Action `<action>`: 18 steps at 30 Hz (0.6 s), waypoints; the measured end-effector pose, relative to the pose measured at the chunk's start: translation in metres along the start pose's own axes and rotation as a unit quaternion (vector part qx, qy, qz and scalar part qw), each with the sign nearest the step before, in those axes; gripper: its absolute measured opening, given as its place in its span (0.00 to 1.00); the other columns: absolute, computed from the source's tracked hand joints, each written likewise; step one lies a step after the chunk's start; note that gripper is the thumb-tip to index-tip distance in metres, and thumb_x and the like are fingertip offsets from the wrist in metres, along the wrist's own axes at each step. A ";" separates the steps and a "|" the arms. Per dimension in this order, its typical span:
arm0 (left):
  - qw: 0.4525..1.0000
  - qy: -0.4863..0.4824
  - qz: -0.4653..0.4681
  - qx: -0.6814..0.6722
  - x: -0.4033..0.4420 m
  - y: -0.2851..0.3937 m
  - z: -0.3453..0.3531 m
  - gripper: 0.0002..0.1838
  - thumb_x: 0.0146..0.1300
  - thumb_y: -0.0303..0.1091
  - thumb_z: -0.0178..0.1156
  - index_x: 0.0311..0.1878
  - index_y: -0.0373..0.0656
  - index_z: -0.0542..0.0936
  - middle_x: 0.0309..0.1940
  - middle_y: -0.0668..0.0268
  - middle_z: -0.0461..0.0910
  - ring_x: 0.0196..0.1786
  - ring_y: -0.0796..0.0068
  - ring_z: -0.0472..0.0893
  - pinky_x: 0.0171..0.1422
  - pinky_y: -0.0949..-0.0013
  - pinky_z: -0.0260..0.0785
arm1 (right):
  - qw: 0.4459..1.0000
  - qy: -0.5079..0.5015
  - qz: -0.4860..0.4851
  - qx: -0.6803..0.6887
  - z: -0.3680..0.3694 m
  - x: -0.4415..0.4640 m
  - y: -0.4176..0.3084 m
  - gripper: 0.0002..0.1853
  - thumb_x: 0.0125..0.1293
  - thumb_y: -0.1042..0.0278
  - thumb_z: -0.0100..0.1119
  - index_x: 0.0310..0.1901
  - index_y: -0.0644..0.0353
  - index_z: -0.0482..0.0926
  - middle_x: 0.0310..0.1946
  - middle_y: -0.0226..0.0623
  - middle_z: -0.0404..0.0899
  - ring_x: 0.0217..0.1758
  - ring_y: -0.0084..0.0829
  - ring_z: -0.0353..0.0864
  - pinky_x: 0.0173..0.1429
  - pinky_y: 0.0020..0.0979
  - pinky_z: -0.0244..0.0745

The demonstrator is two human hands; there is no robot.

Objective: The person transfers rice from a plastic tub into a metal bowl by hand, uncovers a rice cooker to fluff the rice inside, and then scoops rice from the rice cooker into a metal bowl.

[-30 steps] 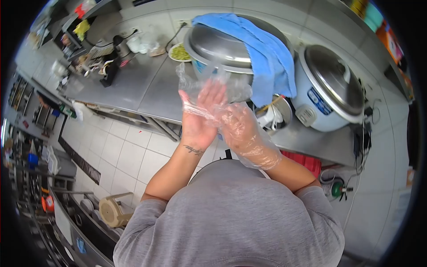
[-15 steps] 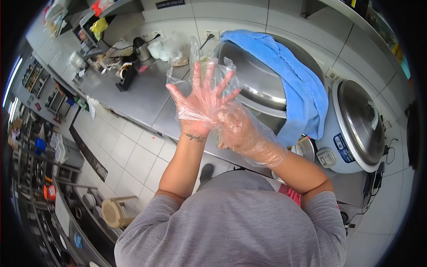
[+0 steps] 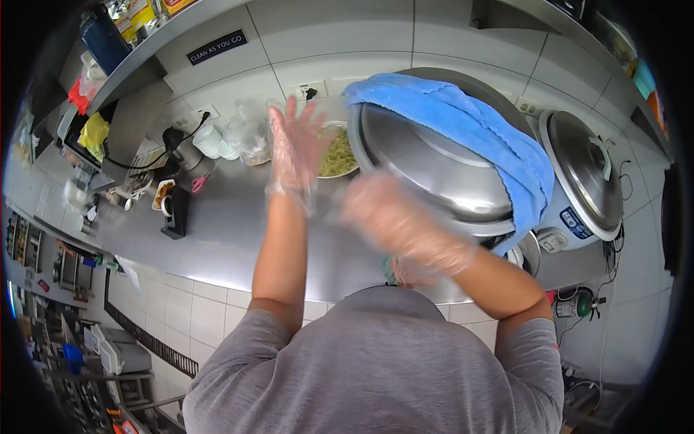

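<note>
A clear plastic glove covers my left hand (image 3: 293,148), which is raised over the steel counter (image 3: 231,231) with its fingers spread and nothing in it. Just beyond it, partly hidden, is a round dish of shredded green food (image 3: 337,158). My right hand (image 3: 387,217), also in a clear glove, is lifted in front of a large metal lid (image 3: 426,163). Motion blurs its fingers, so their closure does not show. A blue towel (image 3: 470,126) drapes over the lid's far and right sides. Below my right hand, a crumpled cloth (image 3: 410,273) lies at the counter's front edge.
A rice cooker (image 3: 585,173) stands at the right. Along the left are pink scissors (image 3: 199,183), a black holder (image 3: 174,217), an electric kettle (image 3: 182,150), stacked white cups (image 3: 210,140) and a plastic bag (image 3: 251,141). A metal shelf (image 3: 170,36) overhangs the back left.
My right hand has come away from my left wrist and moved apart to the right. The left glove now fits closer round the hand. The view has shifted, showing the green food and cloth more clearly.
</note>
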State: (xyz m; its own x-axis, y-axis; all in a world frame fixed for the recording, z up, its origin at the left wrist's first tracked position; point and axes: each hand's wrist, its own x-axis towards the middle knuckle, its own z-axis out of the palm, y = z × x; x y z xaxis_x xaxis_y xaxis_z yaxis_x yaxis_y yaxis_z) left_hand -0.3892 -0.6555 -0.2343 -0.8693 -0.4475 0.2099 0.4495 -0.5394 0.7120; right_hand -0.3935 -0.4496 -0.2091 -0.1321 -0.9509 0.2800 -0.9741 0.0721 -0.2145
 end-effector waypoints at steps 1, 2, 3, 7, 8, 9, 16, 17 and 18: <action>0.990 0.070 0.027 0.121 0.020 0.008 -0.026 0.44 0.59 0.71 0.49 0.69 0.48 0.60 0.70 0.52 0.54 0.71 0.52 0.57 0.72 0.44 0.47 | 0.982 0.138 0.085 -0.096 -0.015 0.000 0.014 0.11 0.56 0.67 0.60 0.41 0.60 0.77 0.36 0.43 0.77 0.39 0.45 0.76 0.47 0.45 0.71; 0.983 0.091 0.031 0.159 0.038 0.013 -0.063 0.42 0.61 0.66 0.50 0.69 0.47 0.60 0.70 0.54 0.56 0.70 0.55 0.58 0.72 0.45 0.47 | 0.958 0.231 0.140 -0.101 -0.037 0.004 0.040 0.16 0.54 0.64 0.63 0.43 0.62 0.77 0.39 0.46 0.78 0.41 0.47 0.77 0.49 0.44 0.71; 0.974 0.113 0.036 0.195 0.056 0.016 -0.096 0.39 0.63 0.62 0.52 0.69 0.46 0.61 0.69 0.55 0.58 0.70 0.58 0.59 0.72 0.47 0.47 | 0.909 0.303 0.192 -0.211 -0.046 0.001 0.072 0.18 0.54 0.64 0.65 0.45 0.62 0.77 0.41 0.48 0.78 0.45 0.49 0.77 0.52 0.43 0.72; 0.954 0.193 -0.026 0.226 0.091 0.005 -0.156 0.38 0.62 0.58 0.54 0.68 0.42 0.63 0.67 0.55 0.63 0.72 0.58 0.58 0.72 0.50 0.48 | 0.870 0.187 0.290 -0.353 -0.057 -0.026 0.198 0.29 0.58 0.55 0.62 0.59 0.61 0.71 0.52 0.52 0.75 0.54 0.49 0.75 0.56 0.45 0.71; 0.936 0.169 -0.015 0.308 0.099 0.000 -0.160 0.36 0.61 0.56 0.56 0.67 0.41 0.65 0.66 0.54 0.64 0.70 0.56 0.61 0.71 0.52 0.51 | 0.889 0.188 0.280 -0.309 -0.071 -0.021 0.209 0.30 0.59 0.55 0.61 0.60 0.60 0.69 0.53 0.54 0.74 0.56 0.51 0.74 0.58 0.44 0.69; 0.911 0.145 -0.003 0.386 0.108 -0.008 -0.164 0.35 0.61 0.53 0.57 0.66 0.40 0.66 0.66 0.53 0.64 0.68 0.54 0.63 0.69 0.54 0.55 | 0.906 0.187 0.271 -0.265 -0.084 -0.013 0.208 0.31 0.60 0.54 0.61 0.62 0.60 0.67 0.54 0.57 0.74 0.57 0.52 0.73 0.61 0.43 0.68; 0.635 -0.035 0.062 0.769 0.187 -0.085 -0.253 0.24 0.67 0.45 0.49 0.64 0.48 0.69 0.59 0.50 0.72 0.63 0.51 0.69 0.64 0.57 0.63 | 0.870 -0.084 0.426 -0.235 -0.085 0.013 0.169 0.28 0.67 0.54 0.50 0.64 0.60 0.65 0.60 0.57 0.68 0.64 0.49 0.68 0.68 0.40 0.61; 0.673 -0.006 0.057 0.738 0.211 -0.109 -0.282 0.19 0.70 0.44 0.45 0.59 0.47 0.72 0.51 0.50 0.77 0.56 0.48 0.74 0.59 0.54 0.66 | 0.873 -0.016 0.439 -0.211 -0.076 0.001 0.186 0.24 0.69 0.55 0.45 0.62 0.61 0.67 0.58 0.56 0.70 0.63 0.50 0.69 0.66 0.42 0.63; 0.679 -0.002 0.059 0.732 0.199 -0.088 -0.263 0.19 0.70 0.44 0.45 0.59 0.47 0.72 0.51 0.50 0.77 0.56 0.48 0.74 0.59 0.54 0.66 | 0.874 0.053 0.448 -0.181 -0.074 0.001 0.185 0.22 0.71 0.57 0.40 0.60 0.61 0.69 0.56 0.56 0.72 0.62 0.51 0.69 0.65 0.44 0.64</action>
State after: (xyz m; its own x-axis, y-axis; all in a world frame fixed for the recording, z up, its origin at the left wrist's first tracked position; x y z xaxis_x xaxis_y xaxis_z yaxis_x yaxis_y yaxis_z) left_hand -0.5478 -0.8854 -0.4314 -0.8468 -0.4225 0.3230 -0.1669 0.7878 0.5928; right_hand -0.5872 -0.4151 -0.1789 -0.8691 -0.4317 0.2415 -0.4625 0.8823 -0.0876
